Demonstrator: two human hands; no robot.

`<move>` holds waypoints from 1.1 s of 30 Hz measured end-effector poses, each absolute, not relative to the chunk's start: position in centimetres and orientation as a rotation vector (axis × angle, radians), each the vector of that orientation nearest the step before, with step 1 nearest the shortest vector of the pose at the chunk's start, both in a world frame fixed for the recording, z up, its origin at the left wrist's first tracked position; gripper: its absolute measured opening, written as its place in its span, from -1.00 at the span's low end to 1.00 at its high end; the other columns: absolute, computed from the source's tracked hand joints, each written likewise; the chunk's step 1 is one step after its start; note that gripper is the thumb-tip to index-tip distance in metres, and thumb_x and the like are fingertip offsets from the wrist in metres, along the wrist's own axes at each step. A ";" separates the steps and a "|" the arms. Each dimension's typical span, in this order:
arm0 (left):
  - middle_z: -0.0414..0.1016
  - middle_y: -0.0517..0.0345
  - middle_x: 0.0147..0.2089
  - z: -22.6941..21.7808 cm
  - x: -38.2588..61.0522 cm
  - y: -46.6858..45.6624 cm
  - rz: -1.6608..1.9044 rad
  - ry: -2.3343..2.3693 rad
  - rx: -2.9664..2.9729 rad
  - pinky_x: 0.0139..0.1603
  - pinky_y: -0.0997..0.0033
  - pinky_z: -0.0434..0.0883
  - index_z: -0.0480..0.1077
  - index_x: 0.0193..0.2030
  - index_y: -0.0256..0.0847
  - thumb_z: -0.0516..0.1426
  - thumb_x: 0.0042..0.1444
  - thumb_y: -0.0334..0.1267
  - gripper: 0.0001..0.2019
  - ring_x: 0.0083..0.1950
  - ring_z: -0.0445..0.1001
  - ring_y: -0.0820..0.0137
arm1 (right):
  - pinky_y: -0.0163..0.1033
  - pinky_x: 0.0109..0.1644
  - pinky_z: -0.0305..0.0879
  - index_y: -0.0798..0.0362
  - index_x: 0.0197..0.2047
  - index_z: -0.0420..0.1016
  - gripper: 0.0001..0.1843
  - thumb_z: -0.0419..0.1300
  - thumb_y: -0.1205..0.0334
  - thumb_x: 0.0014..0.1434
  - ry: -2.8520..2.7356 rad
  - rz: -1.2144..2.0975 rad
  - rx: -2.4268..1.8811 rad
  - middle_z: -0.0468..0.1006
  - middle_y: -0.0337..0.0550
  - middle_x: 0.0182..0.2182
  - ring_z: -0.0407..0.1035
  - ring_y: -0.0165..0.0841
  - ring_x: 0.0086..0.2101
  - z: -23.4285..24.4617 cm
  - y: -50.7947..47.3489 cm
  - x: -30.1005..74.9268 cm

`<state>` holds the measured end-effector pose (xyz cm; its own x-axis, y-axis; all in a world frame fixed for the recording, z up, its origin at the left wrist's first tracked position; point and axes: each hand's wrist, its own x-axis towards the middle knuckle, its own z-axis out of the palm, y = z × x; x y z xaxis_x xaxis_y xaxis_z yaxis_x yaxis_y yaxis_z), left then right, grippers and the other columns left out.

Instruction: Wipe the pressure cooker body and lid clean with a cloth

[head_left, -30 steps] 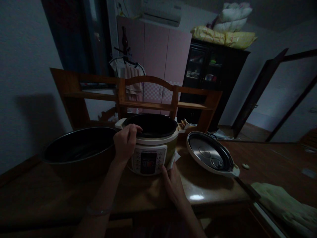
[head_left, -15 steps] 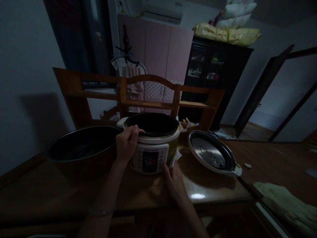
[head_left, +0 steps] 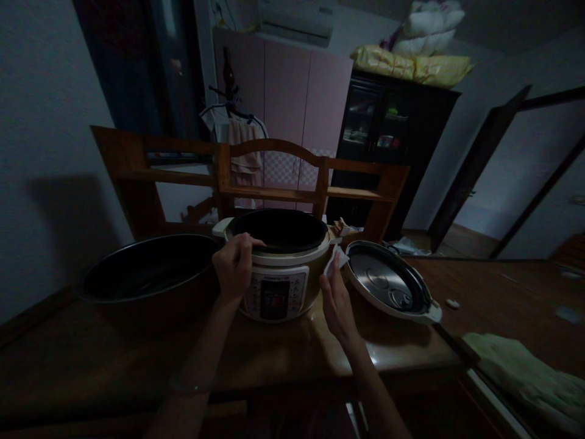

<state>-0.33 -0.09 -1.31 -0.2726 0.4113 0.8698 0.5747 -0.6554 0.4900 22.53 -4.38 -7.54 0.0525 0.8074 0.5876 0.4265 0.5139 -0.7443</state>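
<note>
An open electric pressure cooker [head_left: 283, 280] with a white control panel stands in the middle of the wooden table [head_left: 283, 356]. My left hand [head_left: 234, 266] grips its rim at the left, thumb over the edge of the dark inner pot [head_left: 278, 230]. My right hand [head_left: 336, 299] is raised against the cooker's right side, fingers closed on a small white cloth [head_left: 334, 261] pressed near the rim. The cooker's lid [head_left: 388, 283] lies upturned on the table just right of that hand.
A large dark metal basin [head_left: 146, 274] sits left of the cooker. A wooden rack [head_left: 256, 183] stands behind it. A pale green cloth [head_left: 525, 375] lies at the lower right, and a small pale object [head_left: 452, 303] rests beyond the lid. Cabinets and a doorway fill the background.
My right hand has lifted with the white cloth from the cooker's lower right base up to its upper right side near the rim. My left hand stays on the rim.
</note>
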 end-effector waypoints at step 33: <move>0.66 0.14 -0.34 -1.1 0.1 -0.3 -2.139 -1.283 -1.763 -0.03 0.34 0.44 0.62 -0.41 -0.10 -0.05 0.38 -0.08 -0.51 -0.17 0.61 0.31 | 0.12 0.49 -0.06 -0.06 0.55 -0.48 -0.08 0.06 0.00 0.40 -1.841 0.177 -1.138 -0.23 -0.14 0.52 -0.28 -0.14 0.46 -11.8 -7.4 20.3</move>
<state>0.08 -0.26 -1.14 -0.3312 0.4227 0.8436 0.5452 -0.6440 0.5367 20.33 -7.38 -11.80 -0.1353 0.7624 0.6328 0.6282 0.5599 -0.5402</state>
